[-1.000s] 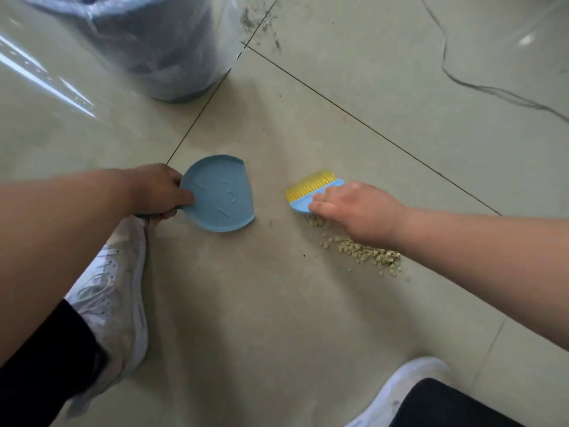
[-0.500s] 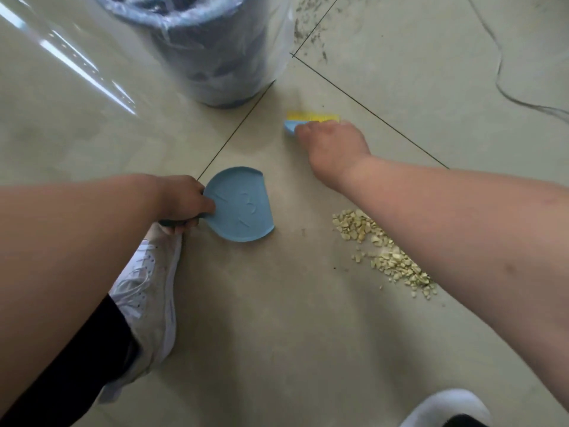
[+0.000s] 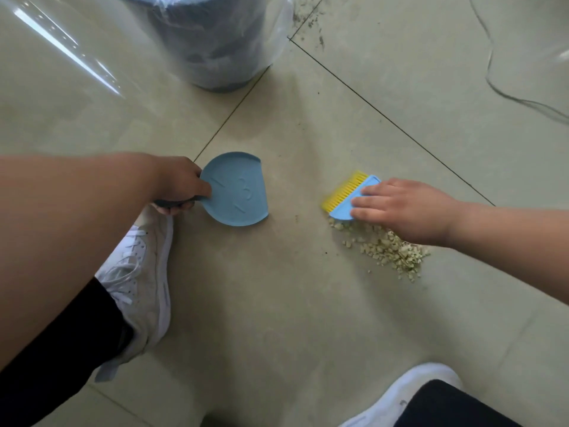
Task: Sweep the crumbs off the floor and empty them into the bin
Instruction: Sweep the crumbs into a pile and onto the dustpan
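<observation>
Left hand [image 3: 180,183] grips dustpan [image 3: 238,189] flat on floor | right hand [image 3: 403,211] clasps brush [image 3: 351,195] at crumbs' [image 3: 391,249] edge | bare tile between | bin [image 3: 212,41] beyond.

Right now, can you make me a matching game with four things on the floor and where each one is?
Things:
1. dustpan
2. brush
3. crumbs
4. bin

Places:
A. in a pile beside the right hand
B. standing at the top of the view
C. held by the left hand
D. under the right hand's fingers

Pairs: 1-C, 2-D, 3-A, 4-B
</observation>
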Available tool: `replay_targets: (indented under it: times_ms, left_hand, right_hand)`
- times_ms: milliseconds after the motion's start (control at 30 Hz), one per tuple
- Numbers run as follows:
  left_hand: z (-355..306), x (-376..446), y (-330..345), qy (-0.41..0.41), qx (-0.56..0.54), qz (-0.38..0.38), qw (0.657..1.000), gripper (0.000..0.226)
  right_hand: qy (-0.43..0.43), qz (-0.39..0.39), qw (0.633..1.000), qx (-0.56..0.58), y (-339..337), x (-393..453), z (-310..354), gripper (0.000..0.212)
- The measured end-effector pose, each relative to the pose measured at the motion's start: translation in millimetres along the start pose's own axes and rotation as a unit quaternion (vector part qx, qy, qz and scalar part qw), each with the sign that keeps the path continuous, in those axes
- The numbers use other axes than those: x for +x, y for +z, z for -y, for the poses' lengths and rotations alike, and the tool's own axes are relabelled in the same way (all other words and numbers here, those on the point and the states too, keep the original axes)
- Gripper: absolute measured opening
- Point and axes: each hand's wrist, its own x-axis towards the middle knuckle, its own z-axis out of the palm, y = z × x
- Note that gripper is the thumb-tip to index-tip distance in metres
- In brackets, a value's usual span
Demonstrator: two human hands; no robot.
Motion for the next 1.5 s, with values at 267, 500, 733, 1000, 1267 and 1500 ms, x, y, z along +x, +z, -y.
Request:
replay_targets:
  times_ms: [267, 500, 733, 1000, 1267, 1500]
  left_hand:
    - [-20.0, -1.9, 14.9, 0.018, 0.043, 0.004, 0.999, 0.018]
    - [-36.6, -5.4, 44.9, 0.040, 0.088, 0.013, 0.995, 0.017]
    - [-53.0, -11.4, 63.5, 0.041, 0.089, 0.001, 0.995, 0.021]
    - [-53.8, -14.4, 55.4, 0.004, 0.082, -0.009, 0.997, 0.029]
    - [-61.4, -3.3, 69.6, 0.029, 0.101, 0.009, 0.994, 0.027]
    - [-85.8, -3.1, 78.2, 0.042, 0.121, 0.021, 0.992, 0.024]
  right_hand:
    - [0.130, -0.057, 0.987, 0.075, 19.7, 51.6, 33.6, 0.049]
    - [0.063, 0.006, 0.994, 0.084, 32.0, -48.6, 30.0, 0.051]
    - [0.291, -0.190, 0.885, 0.310, 0.7, -62.0, 36.6, 0.044]
    - [0.505, -0.235, 0.398, 0.729, 2.2, 18.3, 72.4, 0.014]
    - [0.534, -0.132, 0.447, 0.705, 65.1, -61.7, 90.5, 0.017]
    - [0.464, -0.071, 0.497, 0.730, 58.9, -108.3, 71.1, 0.013]
